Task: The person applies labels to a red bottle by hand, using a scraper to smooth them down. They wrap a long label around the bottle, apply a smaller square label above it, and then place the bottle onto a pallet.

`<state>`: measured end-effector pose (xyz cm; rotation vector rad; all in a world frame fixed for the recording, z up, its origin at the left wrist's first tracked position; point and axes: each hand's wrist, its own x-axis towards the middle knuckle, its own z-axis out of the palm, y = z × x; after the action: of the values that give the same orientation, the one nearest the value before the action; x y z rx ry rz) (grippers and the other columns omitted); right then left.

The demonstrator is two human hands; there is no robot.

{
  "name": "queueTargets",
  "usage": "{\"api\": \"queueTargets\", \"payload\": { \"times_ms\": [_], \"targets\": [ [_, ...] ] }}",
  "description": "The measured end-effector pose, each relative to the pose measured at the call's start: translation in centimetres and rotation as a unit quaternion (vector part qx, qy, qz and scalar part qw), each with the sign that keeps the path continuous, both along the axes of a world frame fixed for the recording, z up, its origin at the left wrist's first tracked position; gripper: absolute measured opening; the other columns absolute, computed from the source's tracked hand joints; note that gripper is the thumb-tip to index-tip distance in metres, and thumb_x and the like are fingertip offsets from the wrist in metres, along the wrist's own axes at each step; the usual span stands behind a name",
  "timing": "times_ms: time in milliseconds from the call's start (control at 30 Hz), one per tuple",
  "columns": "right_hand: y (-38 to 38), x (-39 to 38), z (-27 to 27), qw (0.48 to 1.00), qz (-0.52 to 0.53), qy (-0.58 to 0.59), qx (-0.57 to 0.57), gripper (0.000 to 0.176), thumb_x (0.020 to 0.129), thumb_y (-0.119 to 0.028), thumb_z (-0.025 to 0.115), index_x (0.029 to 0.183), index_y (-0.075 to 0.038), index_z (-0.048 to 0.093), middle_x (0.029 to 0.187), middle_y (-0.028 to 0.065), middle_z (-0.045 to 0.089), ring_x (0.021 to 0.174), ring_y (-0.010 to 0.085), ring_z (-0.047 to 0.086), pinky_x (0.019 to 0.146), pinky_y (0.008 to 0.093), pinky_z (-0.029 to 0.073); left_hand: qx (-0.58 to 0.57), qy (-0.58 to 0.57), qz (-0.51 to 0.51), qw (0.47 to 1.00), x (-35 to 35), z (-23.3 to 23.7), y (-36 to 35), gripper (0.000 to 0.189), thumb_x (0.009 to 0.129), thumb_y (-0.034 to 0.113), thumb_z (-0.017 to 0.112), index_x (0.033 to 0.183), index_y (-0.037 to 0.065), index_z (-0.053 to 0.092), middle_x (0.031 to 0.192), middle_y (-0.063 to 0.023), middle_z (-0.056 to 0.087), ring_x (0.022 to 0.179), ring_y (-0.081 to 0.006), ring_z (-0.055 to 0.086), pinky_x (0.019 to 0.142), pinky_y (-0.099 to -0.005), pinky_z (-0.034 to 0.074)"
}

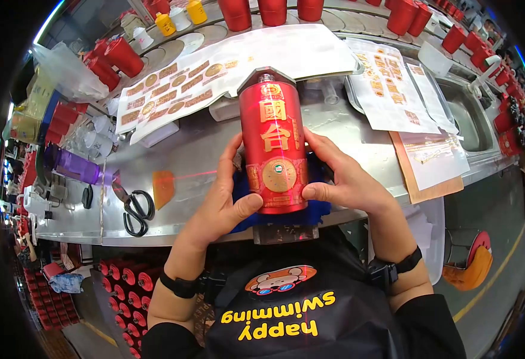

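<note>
A red bottle [274, 149] with large gold characters and a round gold label near its base is in front of me, its neck end pointing away. My left hand [221, 194] cups its left side, with the thumb by the lower edge. On the opposite side, my right hand [346, 179] presses its thumb near the base, and its fingers reach along the side. Under the bottle lie a blue cloth [319, 212] and a clear block-like support [286, 233] at the bench edge. The bottle hides part of the support and some fingertips.
Sticker sheets [181, 90] lie beyond the bottle, with more sheets [388, 84] to the right near a sink [469, 116]. Black-handled scissors [134, 206], an orange piece [163, 188] and a purple bottle [77, 166] are at left. Red containers [235, 13] line a conveyor behind.
</note>
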<state>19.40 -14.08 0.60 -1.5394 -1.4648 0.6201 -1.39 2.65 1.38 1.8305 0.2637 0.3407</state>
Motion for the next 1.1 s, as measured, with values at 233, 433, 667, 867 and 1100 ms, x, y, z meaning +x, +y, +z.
{"api": "queueTargets", "payload": {
  "times_ms": [233, 433, 667, 867, 1100],
  "targets": [
    [-2.4, 0.1, 0.1, 0.995, -0.076, 0.055, 0.043, 0.073, 0.085, -0.018, 0.071, 0.147, -0.003, 0.037, 0.147, 0.0205, 0.043, 0.135, 0.0295, 0.044, 0.106, 0.0372, 0.04, 0.398, -0.075, 0.061, 0.912, -1.0, 1.3, -2.8, 0.077, 0.081, 0.048, 0.072, 0.138, 0.006, 0.044, 0.148, -0.0269, 0.034, 0.139, -0.043, 0.031, 0.115, -0.0548, 0.017],
    [-4.6, -1.8, 0.2, 0.93, -0.096, 0.328, 0.138, 0.052, 0.095, -0.001, 0.052, 0.146, -0.002, 0.038, 0.135, 0.0161, 0.055, 0.105, 0.0189, 0.064, 0.086, 0.0297, 0.054, 0.387, -0.104, 0.101, 0.911, -0.1, 1.7, -4.3, 0.038, 0.077, 0.021, 0.072, 0.111, 0.012, 0.058, 0.142, -0.0239, 0.044, 0.133, -0.0448, 0.035, 0.114, -0.0592, 0.018],
    [-7.2, -2.9, -0.8, 0.878, -0.026, 0.478, 0.004, 0.044, 0.095, -0.006, 0.055, 0.138, -0.002, 0.047, 0.113, 0.0074, 0.064, 0.101, 0.0127, 0.062, 0.088, 0.0271, 0.05, 0.463, -0.11, 0.091, 0.875, 0.2, 1.4, -5.2, 0.034, 0.073, 0.017, 0.073, 0.104, 0.011, 0.061, 0.14, -0.024, 0.046, 0.133, -0.0443, 0.035, 0.113, -0.0608, 0.019],
    [-6.8, -3.5, -0.8, 0.899, 0.006, 0.438, -0.005, 0.041, 0.096, -0.008, 0.055, 0.136, -0.004, 0.049, 0.117, 0.0038, 0.061, 0.105, 0.0087, 0.058, 0.091, 0.0249, 0.047, 0.448, -0.104, 0.083, 0.884, 0.5, 1.8, -6.2, 0.032, 0.073, 0.016, 0.073, 0.103, 0.011, 0.061, 0.138, -0.0236, 0.047, 0.132, -0.0443, 0.036, 0.113, -0.0603, 0.02],
    [-6.5, -4.6, -2.3, 0.874, -0.022, 0.484, 0.033, 0.039, 0.097, -0.011, 0.057, 0.135, -0.006, 0.048, 0.111, 0.0028, 0.061, 0.099, 0.0079, 0.058, 0.086, 0.0242, 0.049, 0.406, -0.108, 0.114, 0.9, 0.3, 1.3, -5.6, 0.033, 0.075, 0.015, 0.073, 0.105, 0.01, 0.06, 0.139, -0.024, 0.047, 0.131, -0.0453, 0.037, 0.113, -0.0589, 0.021]
  ]
}}
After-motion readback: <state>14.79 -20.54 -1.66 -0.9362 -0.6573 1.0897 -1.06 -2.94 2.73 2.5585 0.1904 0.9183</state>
